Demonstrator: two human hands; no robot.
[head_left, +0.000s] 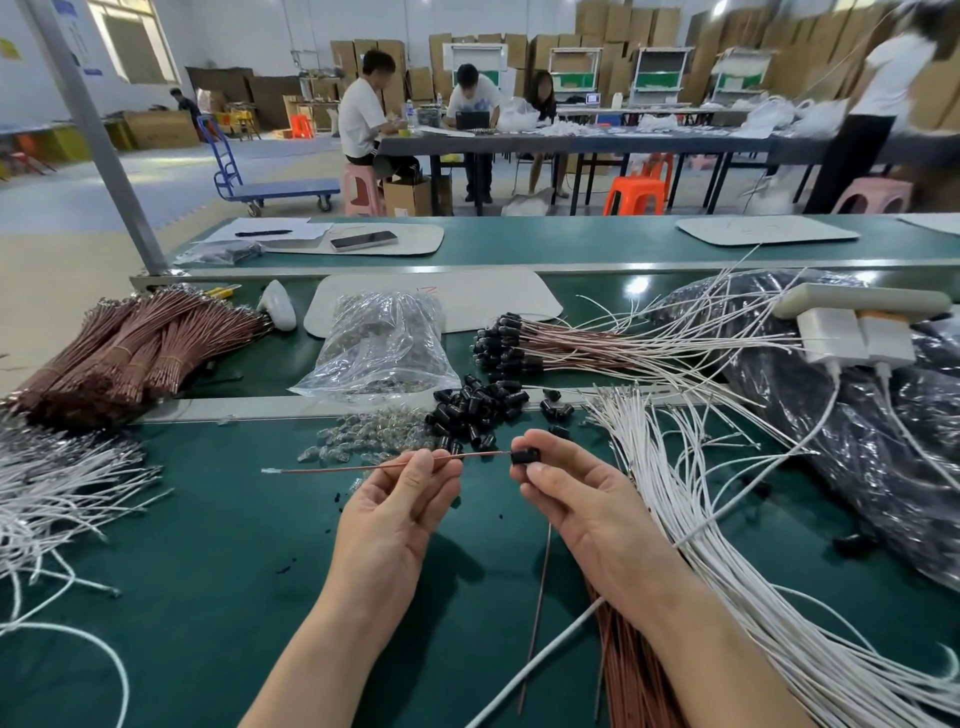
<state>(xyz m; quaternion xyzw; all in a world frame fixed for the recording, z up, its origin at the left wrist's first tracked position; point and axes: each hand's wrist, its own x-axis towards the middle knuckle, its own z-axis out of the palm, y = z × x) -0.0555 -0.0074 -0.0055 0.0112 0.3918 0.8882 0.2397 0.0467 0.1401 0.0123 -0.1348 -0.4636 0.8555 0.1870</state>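
Red wire (363, 467) is pinched by the left hand (395, 512); the right hand (576, 499) grips a black cap (525, 457) at its end, above the desk (208, 545).

Level red wire (363, 467) in black cap (524, 457)
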